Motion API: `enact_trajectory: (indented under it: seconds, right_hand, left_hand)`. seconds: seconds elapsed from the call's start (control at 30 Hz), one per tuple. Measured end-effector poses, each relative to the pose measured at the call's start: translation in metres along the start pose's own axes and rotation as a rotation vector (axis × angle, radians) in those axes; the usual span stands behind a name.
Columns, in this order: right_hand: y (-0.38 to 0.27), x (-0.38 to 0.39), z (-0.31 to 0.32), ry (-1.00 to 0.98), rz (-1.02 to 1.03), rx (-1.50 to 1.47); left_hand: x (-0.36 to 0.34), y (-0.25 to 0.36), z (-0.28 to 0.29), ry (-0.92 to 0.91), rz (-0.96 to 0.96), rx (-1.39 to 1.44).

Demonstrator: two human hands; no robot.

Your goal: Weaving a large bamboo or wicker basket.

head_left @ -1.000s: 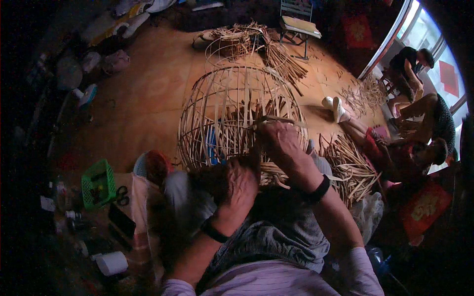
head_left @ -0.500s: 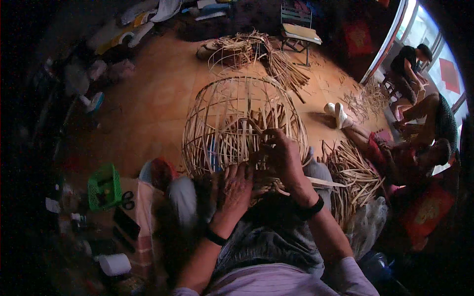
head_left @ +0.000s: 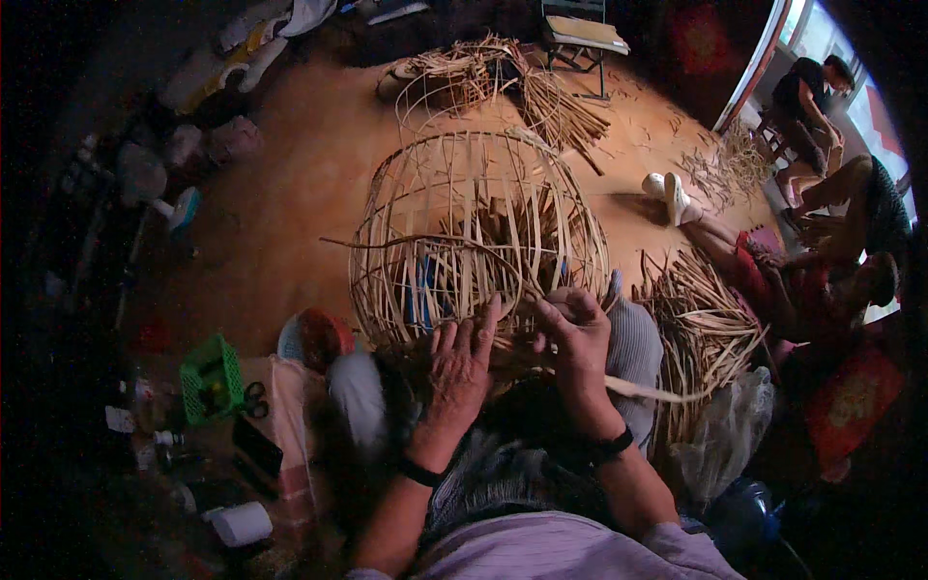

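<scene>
The unfinished basket (head_left: 474, 213), an open frame of thin strips, stands in front of the person's knees (head_left: 633, 348). The left hand (head_left: 460, 369) lies at its near edge, fingers straight and slightly spread. The right hand (head_left: 577, 340) is half curled beside a brown strip (head_left: 425, 238) that crosses the frame; whether it grips the strip cannot be told. Loose strips (head_left: 704, 324) lie to the right.

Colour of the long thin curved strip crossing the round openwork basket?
Dark brown strip; shows best in the head view.
</scene>
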State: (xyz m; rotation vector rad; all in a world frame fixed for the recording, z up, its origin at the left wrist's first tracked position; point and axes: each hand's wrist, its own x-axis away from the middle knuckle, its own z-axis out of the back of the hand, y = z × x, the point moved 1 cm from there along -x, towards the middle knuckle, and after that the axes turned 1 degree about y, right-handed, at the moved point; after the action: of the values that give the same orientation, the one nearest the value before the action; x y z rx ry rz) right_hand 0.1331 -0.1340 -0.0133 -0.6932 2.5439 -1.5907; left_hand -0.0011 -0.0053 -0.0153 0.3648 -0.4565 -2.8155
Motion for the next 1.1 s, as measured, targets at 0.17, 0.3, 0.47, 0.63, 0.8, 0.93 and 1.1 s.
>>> enact_trajectory:
  seconds: [0.17,0.3,0.47,0.63,0.8,0.93,1.1]
  right_hand:
    - [-0.009,0.004,0.005,-0.061,-0.273,-0.334]
    - [-0.002,0.014,0.03,-0.165,-0.35,-0.145]
    - [0.007,0.05,0.051,-0.123,-0.314,-0.118]
    - [-0.006,0.052,0.046,-0.167,-0.322,-0.009]
    - [-0.003,0.07,0.05,-0.262,-0.246,0.124]
    - [-0.025,0.068,0.044,-0.304,-0.283,0.224]
    - [-0.01,0.038,0.03,-0.419,0.039,0.573]
  left_hand:
    - [-0.001,-0.003,0.0,-0.024,0.006,0.013]
    - [0.004,-0.009,-0.004,0.101,-0.093,0.029]
    - [0.0,-0.02,-0.005,0.149,-0.222,0.07]
    - [0.001,-0.023,-0.005,0.153,-0.215,0.063]
    - [-0.003,-0.015,0.005,0.017,-0.128,0.098]
    - [-0.008,-0.006,0.034,-0.038,-0.13,0.205]
    - [-0.013,0.009,0.053,0.222,-0.231,0.119]
